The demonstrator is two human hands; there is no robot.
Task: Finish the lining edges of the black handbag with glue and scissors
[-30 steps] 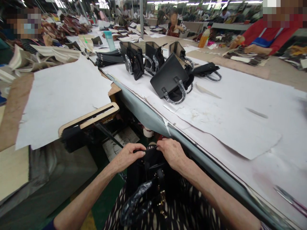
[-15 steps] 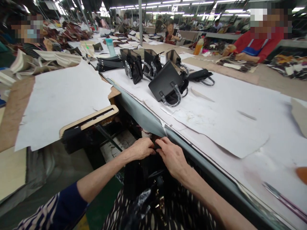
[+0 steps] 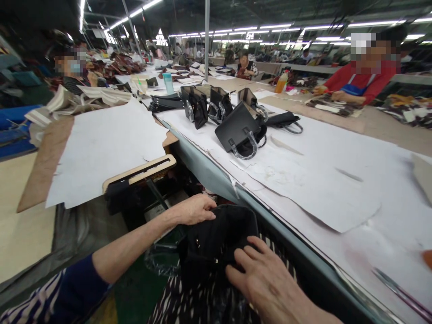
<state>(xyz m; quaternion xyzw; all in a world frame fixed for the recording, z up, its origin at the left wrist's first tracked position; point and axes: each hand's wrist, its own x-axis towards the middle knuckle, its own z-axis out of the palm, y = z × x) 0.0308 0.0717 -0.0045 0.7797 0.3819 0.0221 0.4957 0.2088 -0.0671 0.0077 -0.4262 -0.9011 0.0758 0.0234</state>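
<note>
A black handbag (image 3: pixel 219 238) rests on my lap, below the table's edge. My left hand (image 3: pixel 195 209) grips its far upper edge. My right hand (image 3: pixel 266 281) lies flat on the near side of the bag, fingers spread and pressing on it. Several finished black handbags (image 3: pixel 241 128) with clear wrapped handles stand and lie further out on the white paper covering the long table (image 3: pixel 324 180).
A wooden slotted board (image 3: pixel 141 172) juts out over the gap at the left. A white sheet (image 3: pixel 101 148) covers the left bench. A metal tool (image 3: pixel 401 292) lies at the right front. People sit at work across the table and at far benches.
Both hands were pinching the bag's top edge together. The bag has since turned and lifted, and my right hand has slid back onto its near side.
</note>
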